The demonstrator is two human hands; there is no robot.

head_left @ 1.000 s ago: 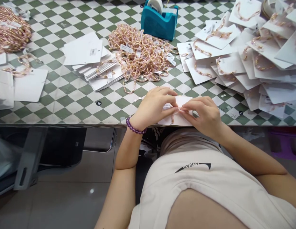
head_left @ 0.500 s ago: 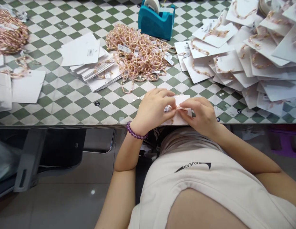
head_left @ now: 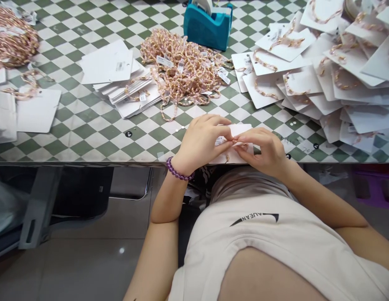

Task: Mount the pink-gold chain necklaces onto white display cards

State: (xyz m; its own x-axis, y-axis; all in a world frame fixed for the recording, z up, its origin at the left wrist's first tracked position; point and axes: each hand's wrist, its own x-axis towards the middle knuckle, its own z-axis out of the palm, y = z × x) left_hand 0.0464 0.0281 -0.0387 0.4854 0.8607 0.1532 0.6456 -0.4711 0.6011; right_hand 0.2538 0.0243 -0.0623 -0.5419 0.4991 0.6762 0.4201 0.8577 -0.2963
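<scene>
Close to the table's front edge, a white card (head_left: 241, 128) lies beneath both hands. My left hand (head_left: 204, 142) pinches at a beaded bracelet (head_left: 227, 158), of which only bits show over the card. From the other side, my right hand (head_left: 264, 151) has thumb and fingers closed on the same bracelet, its fingertips meeting those of the left. A small white tag (head_left: 218, 141) shows beside the left fingers. Most of the bracelet is hidden by the fingers.
Beyond the hands lies a heap of pink and gold beaded bracelets (head_left: 182, 71), with a teal tape dispenser (head_left: 207, 27) behind it. White cards (head_left: 106, 62) are stacked left of the heap. Many cards with bracelets (head_left: 310, 79) pile up at right. Another bracelet bundle (head_left: 15, 39) sits far left.
The fingertips of my right hand have come closer to those of my left over the card. The view has shifted slightly; the piles and the tape dispenser stay in place.
</scene>
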